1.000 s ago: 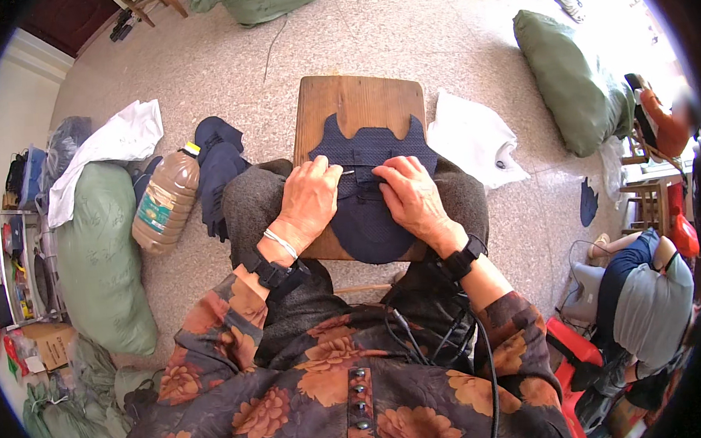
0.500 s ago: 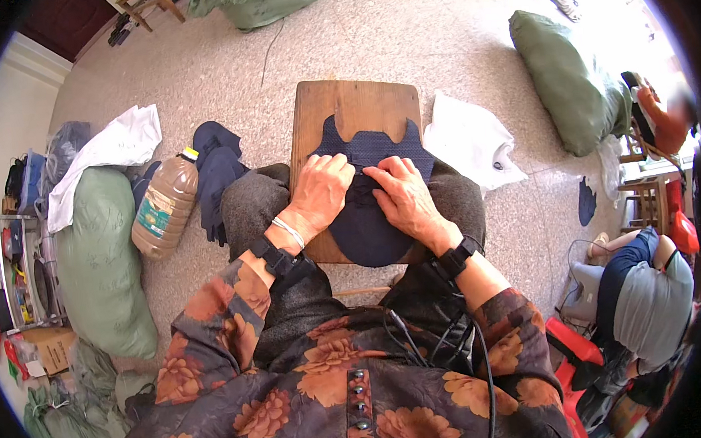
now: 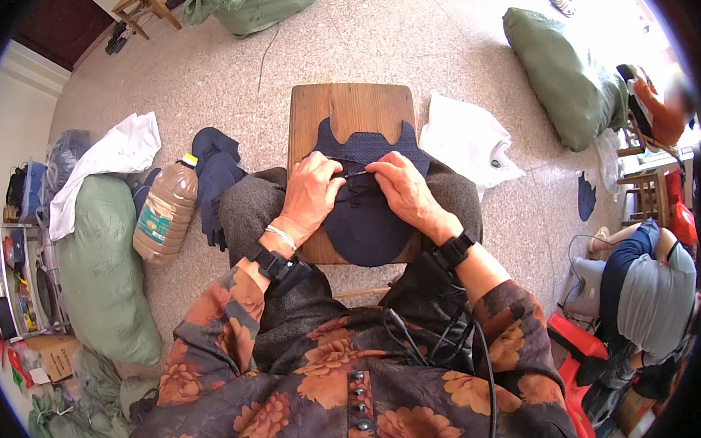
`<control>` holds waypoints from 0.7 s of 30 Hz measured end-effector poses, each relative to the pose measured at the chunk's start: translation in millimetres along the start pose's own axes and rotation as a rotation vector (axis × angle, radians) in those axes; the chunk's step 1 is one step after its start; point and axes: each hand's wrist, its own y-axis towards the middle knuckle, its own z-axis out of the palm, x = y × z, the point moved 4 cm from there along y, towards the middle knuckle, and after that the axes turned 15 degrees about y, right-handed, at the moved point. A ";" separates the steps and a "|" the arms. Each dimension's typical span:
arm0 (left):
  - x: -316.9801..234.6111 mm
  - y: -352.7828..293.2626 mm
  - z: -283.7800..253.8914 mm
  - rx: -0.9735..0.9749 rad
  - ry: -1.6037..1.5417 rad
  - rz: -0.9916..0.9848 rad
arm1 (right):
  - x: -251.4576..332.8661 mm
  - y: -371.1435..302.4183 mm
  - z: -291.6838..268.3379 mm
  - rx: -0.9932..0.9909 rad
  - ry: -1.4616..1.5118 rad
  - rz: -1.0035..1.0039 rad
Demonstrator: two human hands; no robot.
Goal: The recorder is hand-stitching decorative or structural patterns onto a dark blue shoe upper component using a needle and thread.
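Note:
A dark navy shoe upper [image 3: 367,235] lies flat on a small wooden stool [image 3: 351,102] between my knees, its two pointed ends facing away from me and its rounded end near me. Dark lacing runs across its middle. A thin dark shoelace [image 3: 355,174] stretches between my hands, just above the fabric. My left hand [image 3: 312,191] pinches it on the left between thumb and fingers. On the right, my right hand [image 3: 403,187] grips the other end of that stretch, fingers bent. The exact lace ends are too small to make out.
Left of the stool are more navy pieces [image 3: 218,175], a large brown-filled plastic bottle [image 3: 165,210] and a stuffed green sack [image 3: 107,274]. A white bag [image 3: 466,144] lies to the right. Another green sack [image 3: 563,77] stands farther off. A co-worker [image 3: 652,301] bends over at the right.
My hands have shifted slightly apart, and the lace between them now shows taut. My left thumb has come into view, and my right fingers have closed into a pinch.

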 end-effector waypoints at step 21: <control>-6.7 6.3 10.8 0.026 0.108 -0.098 | -1.7 10.1 3.6 -0.013 -0.130 0.124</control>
